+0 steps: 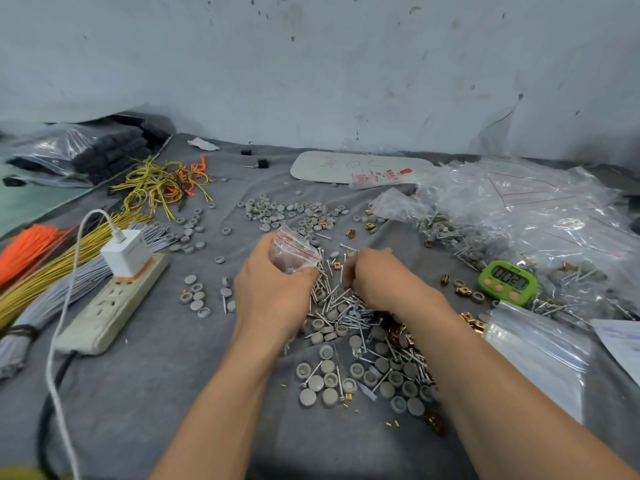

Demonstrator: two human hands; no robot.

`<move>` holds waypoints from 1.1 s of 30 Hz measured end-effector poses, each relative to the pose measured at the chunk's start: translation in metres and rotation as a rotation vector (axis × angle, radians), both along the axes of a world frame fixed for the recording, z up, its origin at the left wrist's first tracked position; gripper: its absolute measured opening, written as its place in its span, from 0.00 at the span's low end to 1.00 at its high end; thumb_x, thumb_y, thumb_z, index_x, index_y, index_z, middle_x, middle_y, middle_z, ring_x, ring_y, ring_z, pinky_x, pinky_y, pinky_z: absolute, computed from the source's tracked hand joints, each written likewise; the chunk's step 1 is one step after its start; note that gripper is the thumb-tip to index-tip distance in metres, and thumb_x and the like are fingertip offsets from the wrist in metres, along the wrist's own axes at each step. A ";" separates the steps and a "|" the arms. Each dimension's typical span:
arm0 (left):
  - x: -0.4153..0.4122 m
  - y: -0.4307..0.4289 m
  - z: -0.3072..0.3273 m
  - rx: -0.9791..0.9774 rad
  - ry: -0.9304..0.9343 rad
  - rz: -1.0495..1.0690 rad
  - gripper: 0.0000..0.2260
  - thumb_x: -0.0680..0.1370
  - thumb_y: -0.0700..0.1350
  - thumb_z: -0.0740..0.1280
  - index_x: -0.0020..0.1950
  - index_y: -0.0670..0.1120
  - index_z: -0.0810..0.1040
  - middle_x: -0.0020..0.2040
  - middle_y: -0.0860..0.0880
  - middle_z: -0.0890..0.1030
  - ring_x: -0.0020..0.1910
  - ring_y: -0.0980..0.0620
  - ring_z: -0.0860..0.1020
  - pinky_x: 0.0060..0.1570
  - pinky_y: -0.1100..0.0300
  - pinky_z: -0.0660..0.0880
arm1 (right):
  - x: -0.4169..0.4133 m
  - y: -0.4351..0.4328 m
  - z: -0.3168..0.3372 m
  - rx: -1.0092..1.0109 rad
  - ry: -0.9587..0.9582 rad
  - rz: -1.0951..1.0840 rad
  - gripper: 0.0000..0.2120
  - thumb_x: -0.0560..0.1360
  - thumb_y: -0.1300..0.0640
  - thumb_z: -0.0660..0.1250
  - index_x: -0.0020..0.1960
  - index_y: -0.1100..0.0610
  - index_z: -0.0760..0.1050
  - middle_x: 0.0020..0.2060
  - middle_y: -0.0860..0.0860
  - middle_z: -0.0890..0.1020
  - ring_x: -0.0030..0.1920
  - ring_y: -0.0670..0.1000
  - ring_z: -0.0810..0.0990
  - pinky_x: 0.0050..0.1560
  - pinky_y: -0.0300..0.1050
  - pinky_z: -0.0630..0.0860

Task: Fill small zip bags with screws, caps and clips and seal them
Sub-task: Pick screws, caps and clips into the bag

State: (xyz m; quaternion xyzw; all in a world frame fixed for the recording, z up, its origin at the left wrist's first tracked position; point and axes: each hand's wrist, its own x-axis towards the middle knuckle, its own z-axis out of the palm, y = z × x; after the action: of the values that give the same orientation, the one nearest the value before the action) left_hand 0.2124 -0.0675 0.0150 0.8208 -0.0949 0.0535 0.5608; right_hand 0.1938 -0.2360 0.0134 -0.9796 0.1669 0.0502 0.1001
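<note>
The left hand (273, 285) grips a small zip bag (296, 249), fingers curled round its lower part. The red-lined mouth points up and toward the right hand (377, 278). This hold probably keeps the opening near the supply and stops the contents from spilling.

The bag is raised just above the bench (156, 393), at the far edge of the screws (332, 299). Caps (322, 382) and copper clips (394, 332) lie mixed in the same heap, nearer the person, so all three parts are within short reach.

The right hand is palm down, wrist low, fingers bent into the screws just beside the bag. Whether they pinch a screw cannot be told. Both forearms converge from the near edge.

Current step, as judged: picking parts for the bag, which is not yet sealed.
</note>
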 end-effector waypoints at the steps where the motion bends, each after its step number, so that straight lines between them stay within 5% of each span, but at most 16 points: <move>1: -0.001 0.001 0.000 0.000 0.003 -0.004 0.13 0.71 0.48 0.74 0.53 0.59 0.79 0.41 0.59 0.83 0.42 0.54 0.83 0.50 0.49 0.81 | -0.003 -0.001 0.001 0.008 0.013 0.026 0.15 0.77 0.67 0.63 0.56 0.53 0.84 0.53 0.53 0.85 0.57 0.57 0.82 0.62 0.51 0.79; 8: -0.005 0.001 0.004 0.027 0.019 -0.021 0.10 0.70 0.46 0.72 0.48 0.58 0.78 0.40 0.67 0.81 0.38 0.58 0.82 0.42 0.54 0.77 | -0.023 -0.006 0.006 -0.028 -0.007 0.067 0.05 0.78 0.61 0.69 0.49 0.51 0.80 0.52 0.53 0.84 0.52 0.55 0.82 0.49 0.43 0.77; 13: -0.009 -0.003 0.008 0.044 0.015 -0.064 0.10 0.71 0.46 0.72 0.47 0.59 0.76 0.41 0.71 0.79 0.36 0.65 0.79 0.35 0.59 0.71 | -0.036 -0.003 -0.008 0.098 -0.245 -0.147 0.12 0.76 0.64 0.68 0.42 0.46 0.78 0.49 0.53 0.84 0.53 0.57 0.82 0.52 0.47 0.80; 16: -0.011 -0.004 0.008 0.059 0.012 -0.105 0.11 0.71 0.47 0.73 0.48 0.60 0.76 0.41 0.72 0.79 0.37 0.68 0.78 0.34 0.59 0.70 | -0.047 -0.009 -0.009 0.286 -0.531 -0.217 0.14 0.77 0.64 0.70 0.51 0.46 0.87 0.43 0.43 0.84 0.47 0.43 0.84 0.45 0.27 0.75; 18: -0.013 -0.005 0.007 0.086 0.000 -0.131 0.11 0.71 0.48 0.73 0.48 0.60 0.76 0.41 0.72 0.78 0.40 0.71 0.76 0.34 0.64 0.68 | -0.058 -0.008 -0.001 0.474 -0.705 -0.209 0.13 0.75 0.64 0.74 0.47 0.45 0.88 0.36 0.37 0.84 0.40 0.35 0.83 0.40 0.20 0.72; 21: -0.016 -0.007 0.005 0.141 -0.048 -0.205 0.16 0.70 0.48 0.74 0.52 0.64 0.75 0.40 0.65 0.80 0.44 0.75 0.73 0.32 0.73 0.67 | -0.073 0.001 0.010 0.706 -0.885 -0.140 0.15 0.70 0.65 0.78 0.40 0.44 0.88 0.35 0.40 0.87 0.39 0.40 0.86 0.42 0.30 0.79; 24: -0.021 -0.008 0.003 0.182 -0.112 -0.294 0.22 0.68 0.49 0.76 0.56 0.68 0.73 0.44 0.63 0.80 0.47 0.76 0.73 0.36 0.77 0.68 | -0.081 0.010 0.017 0.734 -0.947 -0.094 0.13 0.68 0.66 0.79 0.40 0.47 0.88 0.35 0.43 0.87 0.38 0.44 0.87 0.41 0.35 0.81; 30: -0.025 -0.013 0.002 0.240 -0.160 -0.393 0.26 0.67 0.47 0.76 0.60 0.67 0.73 0.49 0.63 0.81 0.50 0.66 0.77 0.43 0.66 0.73 | -0.085 0.017 0.024 0.714 -0.934 -0.074 0.11 0.65 0.62 0.83 0.38 0.46 0.87 0.32 0.44 0.86 0.33 0.46 0.85 0.36 0.39 0.81; 33: -0.026 -0.013 0.003 0.216 -0.174 -0.410 0.22 0.67 0.47 0.76 0.57 0.65 0.76 0.47 0.63 0.82 0.48 0.66 0.78 0.40 0.68 0.71 | -0.083 0.021 0.026 0.722 -0.874 -0.050 0.11 0.66 0.62 0.81 0.41 0.46 0.88 0.33 0.43 0.87 0.35 0.45 0.86 0.38 0.39 0.82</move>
State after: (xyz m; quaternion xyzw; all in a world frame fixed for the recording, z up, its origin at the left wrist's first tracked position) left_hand 0.1866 -0.0802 0.0178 0.8319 -0.3126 -0.0014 0.4586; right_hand 0.1106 -0.2146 0.0390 -0.8088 0.1056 -0.3083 0.4895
